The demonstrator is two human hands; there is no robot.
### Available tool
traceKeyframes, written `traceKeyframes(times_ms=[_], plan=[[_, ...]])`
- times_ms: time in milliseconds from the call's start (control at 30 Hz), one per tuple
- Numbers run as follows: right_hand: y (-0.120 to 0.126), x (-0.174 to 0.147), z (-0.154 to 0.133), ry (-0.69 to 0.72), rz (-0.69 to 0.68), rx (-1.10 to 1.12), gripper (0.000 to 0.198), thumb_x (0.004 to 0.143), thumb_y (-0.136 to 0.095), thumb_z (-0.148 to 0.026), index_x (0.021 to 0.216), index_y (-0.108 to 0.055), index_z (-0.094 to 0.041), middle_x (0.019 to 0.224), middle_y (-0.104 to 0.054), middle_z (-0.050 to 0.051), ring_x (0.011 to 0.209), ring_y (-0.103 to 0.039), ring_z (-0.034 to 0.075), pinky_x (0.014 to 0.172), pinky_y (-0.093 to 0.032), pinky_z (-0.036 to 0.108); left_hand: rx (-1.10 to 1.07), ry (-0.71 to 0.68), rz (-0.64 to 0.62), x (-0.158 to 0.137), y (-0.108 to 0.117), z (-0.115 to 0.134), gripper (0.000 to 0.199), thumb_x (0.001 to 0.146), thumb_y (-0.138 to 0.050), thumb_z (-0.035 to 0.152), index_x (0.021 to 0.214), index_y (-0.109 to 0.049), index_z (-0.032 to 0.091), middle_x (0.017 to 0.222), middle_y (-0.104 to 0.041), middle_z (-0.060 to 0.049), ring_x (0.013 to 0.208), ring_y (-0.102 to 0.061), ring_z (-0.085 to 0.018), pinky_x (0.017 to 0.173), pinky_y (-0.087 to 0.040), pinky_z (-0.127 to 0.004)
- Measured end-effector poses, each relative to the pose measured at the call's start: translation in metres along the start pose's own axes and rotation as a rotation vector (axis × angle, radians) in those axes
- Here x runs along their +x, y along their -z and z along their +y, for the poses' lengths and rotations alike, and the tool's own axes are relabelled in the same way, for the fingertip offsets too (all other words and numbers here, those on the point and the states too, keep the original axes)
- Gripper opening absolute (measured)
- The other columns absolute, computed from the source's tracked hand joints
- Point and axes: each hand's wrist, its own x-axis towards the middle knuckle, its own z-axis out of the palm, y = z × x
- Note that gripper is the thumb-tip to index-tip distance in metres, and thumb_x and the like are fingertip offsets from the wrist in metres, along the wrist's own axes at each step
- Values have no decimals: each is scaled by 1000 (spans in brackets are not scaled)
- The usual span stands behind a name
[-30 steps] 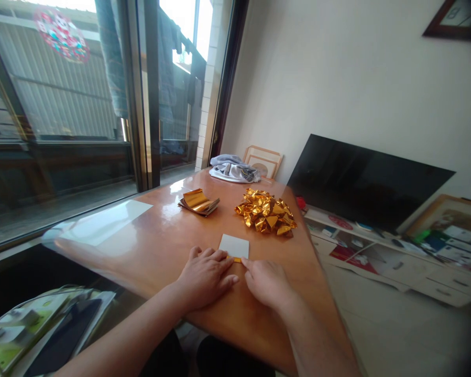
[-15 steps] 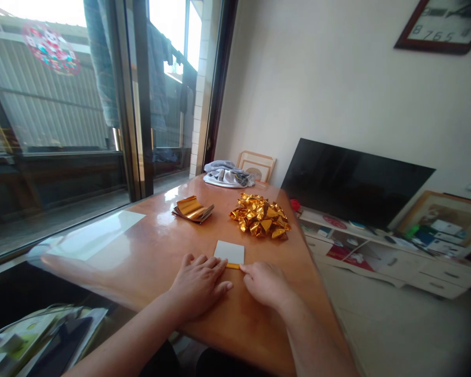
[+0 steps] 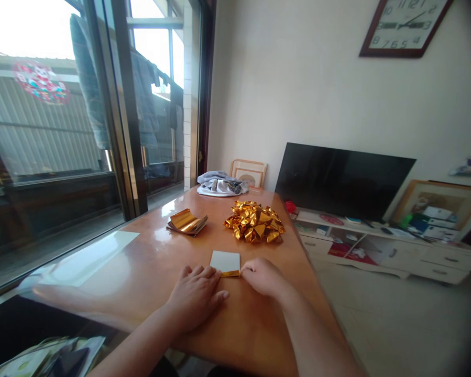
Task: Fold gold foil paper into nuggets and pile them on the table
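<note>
A small square of foil paper [image 3: 226, 260] lies pale side up on the table, its near edge turned over as a narrow gold strip. My left hand [image 3: 198, 298] rests flat at the strip's left end, fingertips touching it, thumb stretched out to the side. At the strip's right end, my right hand [image 3: 262, 277] has thumb and index finger pinched on the paper's near corner. Beyond lie a pile of folded gold foil pieces [image 3: 254, 222] and, left of it, a stack of gold foil sheets [image 3: 186, 222].
The glossy brown table [image 3: 156, 277] runs away from me beside a glass door. A bundle of grey cloth [image 3: 221, 183] sits at its far end. To the right stand a low white cabinet [image 3: 404, 259] and a black television [image 3: 345, 180]. A bag [image 3: 58, 358] is at lower left.
The gold strip, flat and even before, now looks slightly raised and wider toward the right. My right hand has curled its fingers in at that end. The view has shifted a little.
</note>
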Motion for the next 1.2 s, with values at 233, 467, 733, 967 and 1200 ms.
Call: traceKeyframes(times_ms=[233, 467, 733, 967, 1200], plan=[[-11, 27, 5, -35, 202, 45, 43, 98, -44, -32, 135, -61, -18, 136, -63, 14, 127, -54, 25, 103, -36, 35, -29, 18, -20, 0, 5, 1, 46, 98, -39, 56, 129, -63, 31, 124, -67, -9, 116, -56, -32, 101, -32, -52], [-27, 35, -4, 50, 192, 186, 39, 95, -52, -32, 130, -66, -22, 134, -65, 12, 132, -50, 28, 115, -23, 47, -36, 20, 27, -2, 1, 0, 44, 99, -39, 54, 130, -62, 32, 128, -66, -6, 116, -56, -31, 99, -33, -50], [-33, 42, -6, -40, 224, 657, 59, 96, -50, -43, 147, -44, -15, 113, -71, 10, 92, -68, 19, 71, -51, 26, -69, 13, 23, -1, 6, 1, 41, 98, -44, 51, 130, -62, 33, 133, -64, -4, 118, -56, -29, 102, -32, -49], [-31, 36, -7, -132, 128, 1105, 33, 77, -69, -33, 104, -66, -14, 90, -71, 3, 70, -61, 13, 56, -42, 20, -95, 2, 2, 5, 16, 4, 37, 99, -43, 47, 126, -65, 34, 132, -65, -5, 117, -58, -29, 102, -35, -50], [-29, 31, -8, -235, 56, 1252, 19, 73, -61, -24, 90, -59, -17, 72, -67, 0, 52, -59, 10, 42, -33, 16, -168, 149, 174, 19, -7, -11, 55, 98, -44, 52, 146, -48, 26, 152, -48, -10, 138, -45, -32, 110, -37, -52]])
